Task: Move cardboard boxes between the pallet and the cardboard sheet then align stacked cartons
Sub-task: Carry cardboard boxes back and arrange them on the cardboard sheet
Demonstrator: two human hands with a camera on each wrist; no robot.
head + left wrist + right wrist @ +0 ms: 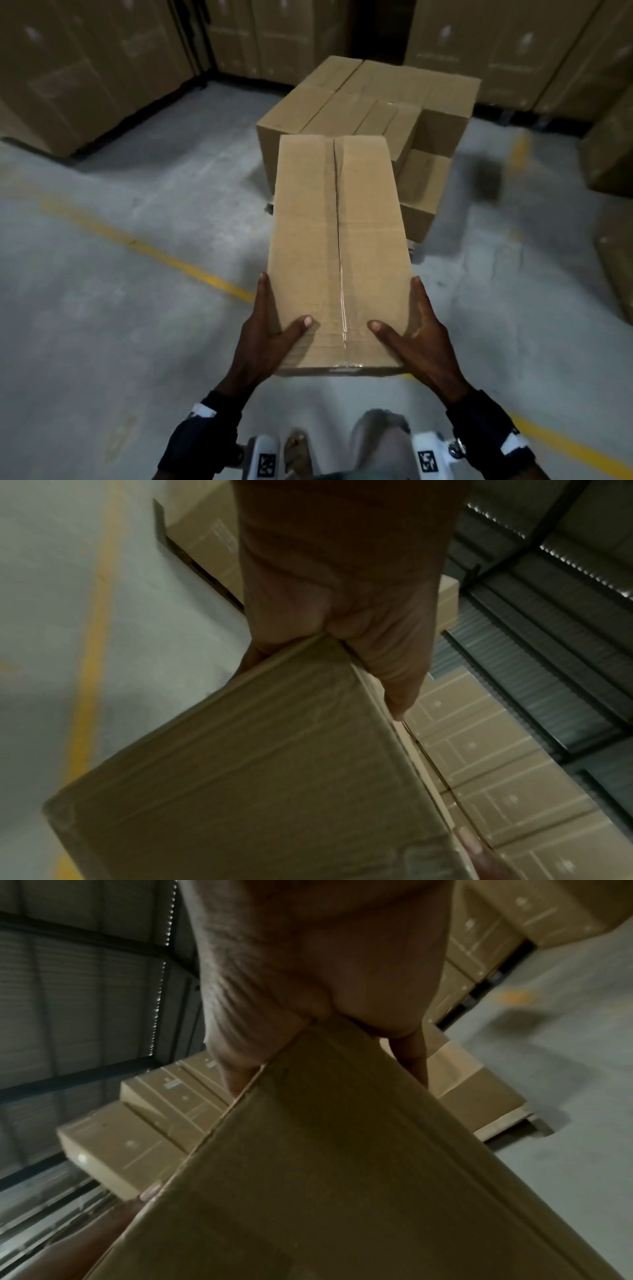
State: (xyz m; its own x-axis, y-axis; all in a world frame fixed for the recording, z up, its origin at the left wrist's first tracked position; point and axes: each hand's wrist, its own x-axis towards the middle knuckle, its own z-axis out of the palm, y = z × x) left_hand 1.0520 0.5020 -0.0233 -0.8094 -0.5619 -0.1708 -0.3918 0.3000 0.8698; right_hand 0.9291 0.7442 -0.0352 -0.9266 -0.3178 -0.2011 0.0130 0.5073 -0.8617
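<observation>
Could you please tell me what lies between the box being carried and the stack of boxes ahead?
Nothing: in the head view, the far end of the carried box overlaps the stack, and only bare grey floor shows beside them.

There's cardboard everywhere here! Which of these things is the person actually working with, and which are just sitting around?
Part of the job:
- long carton, carried in the grip of the left hand and right hand
- stack of boxes ahead, on a pallet

Just around:
- tall walls of cartons
- yellow floor line

A yellow line [150, 251] crosses the grey concrete floor [102, 325], beneath a corrugated metal roof [85, 988].
</observation>
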